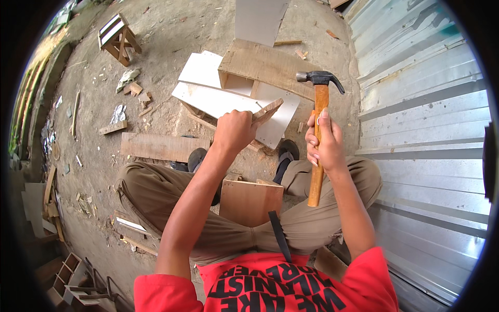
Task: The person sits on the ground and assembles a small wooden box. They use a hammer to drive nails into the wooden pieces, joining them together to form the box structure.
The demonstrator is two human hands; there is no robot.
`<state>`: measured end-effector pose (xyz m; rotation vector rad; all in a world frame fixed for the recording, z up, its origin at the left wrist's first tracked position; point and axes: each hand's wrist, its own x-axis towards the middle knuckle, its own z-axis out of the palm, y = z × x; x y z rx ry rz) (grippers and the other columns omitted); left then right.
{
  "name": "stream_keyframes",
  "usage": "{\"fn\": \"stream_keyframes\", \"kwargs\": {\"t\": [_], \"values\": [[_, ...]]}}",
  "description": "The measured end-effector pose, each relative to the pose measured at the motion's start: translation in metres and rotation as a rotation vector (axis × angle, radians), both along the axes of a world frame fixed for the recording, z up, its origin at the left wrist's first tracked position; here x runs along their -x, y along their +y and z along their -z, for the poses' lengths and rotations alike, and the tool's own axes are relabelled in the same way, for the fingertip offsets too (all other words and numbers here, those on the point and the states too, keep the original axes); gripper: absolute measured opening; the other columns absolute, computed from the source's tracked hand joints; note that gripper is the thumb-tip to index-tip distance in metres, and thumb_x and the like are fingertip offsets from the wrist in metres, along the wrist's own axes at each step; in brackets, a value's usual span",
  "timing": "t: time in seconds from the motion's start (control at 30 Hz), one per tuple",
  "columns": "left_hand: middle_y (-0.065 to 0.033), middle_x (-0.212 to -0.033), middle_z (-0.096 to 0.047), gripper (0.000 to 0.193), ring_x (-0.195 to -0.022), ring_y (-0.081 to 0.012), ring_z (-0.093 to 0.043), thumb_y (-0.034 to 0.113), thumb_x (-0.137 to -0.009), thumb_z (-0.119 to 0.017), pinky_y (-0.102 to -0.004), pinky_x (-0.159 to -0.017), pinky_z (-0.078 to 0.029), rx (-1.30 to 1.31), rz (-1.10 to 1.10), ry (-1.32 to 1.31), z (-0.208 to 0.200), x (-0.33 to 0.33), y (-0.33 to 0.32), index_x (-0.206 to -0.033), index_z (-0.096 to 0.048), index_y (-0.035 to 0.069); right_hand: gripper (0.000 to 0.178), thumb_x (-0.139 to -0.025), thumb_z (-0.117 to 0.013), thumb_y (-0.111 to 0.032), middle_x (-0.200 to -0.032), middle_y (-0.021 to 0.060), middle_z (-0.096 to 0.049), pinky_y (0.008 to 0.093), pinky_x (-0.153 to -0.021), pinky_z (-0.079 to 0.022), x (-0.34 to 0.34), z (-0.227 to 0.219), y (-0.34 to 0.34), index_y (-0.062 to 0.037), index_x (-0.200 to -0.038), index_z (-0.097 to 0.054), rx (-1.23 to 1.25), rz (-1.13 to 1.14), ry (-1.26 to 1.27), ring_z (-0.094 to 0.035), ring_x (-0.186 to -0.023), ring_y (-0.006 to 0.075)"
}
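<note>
My left hand (235, 130) is wrapped round a short wooden board (269, 111), held up in front of me. A thin nail-like piece (259, 105) shows beside the board; whether it is set in the wood I cannot tell. In my right hand (328, 141) is a claw hammer (322, 98), gripped by its wooden handle with the black head up and the claw pointing right. The hammer head is apart from the board. Behind my left hand lie a white panelled piece (208, 99) and a long wooden box (265, 62). A brown wooden box (249, 202) stands between my legs.
A corrugated metal wall (426, 130) runs along my right. A small wooden stool (118, 39) stands at the far left. A plank (161, 146) lies by my left knee. Wood scraps (134, 89) litter the dirt ground, and a pale board (260, 21) lies at the back.
</note>
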<state>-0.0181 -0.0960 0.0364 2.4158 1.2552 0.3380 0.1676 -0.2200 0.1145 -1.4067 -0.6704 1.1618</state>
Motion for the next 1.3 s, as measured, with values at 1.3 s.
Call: {"fn": "stream_keyframes", "kwargs": {"t": [1.3], "values": [[-0.0229,-0.069,-0.067,0.034,-0.067,-0.0406,-0.067,0.032,-0.081,-0.069,-0.0473,-0.065,-0.055,0.039,-0.034,0.009,0.001,0.002,0.003,-0.078,-0.070,-0.001,0.045,-0.106,-0.043,-0.044,-0.059,-0.0018,-0.045,0.0229,-0.048,-0.035,0.004,0.018,-0.018,-0.0033,-0.088,-0.053,0.145,-0.217,-0.443,-0.042,-0.051,0.0047]]}}
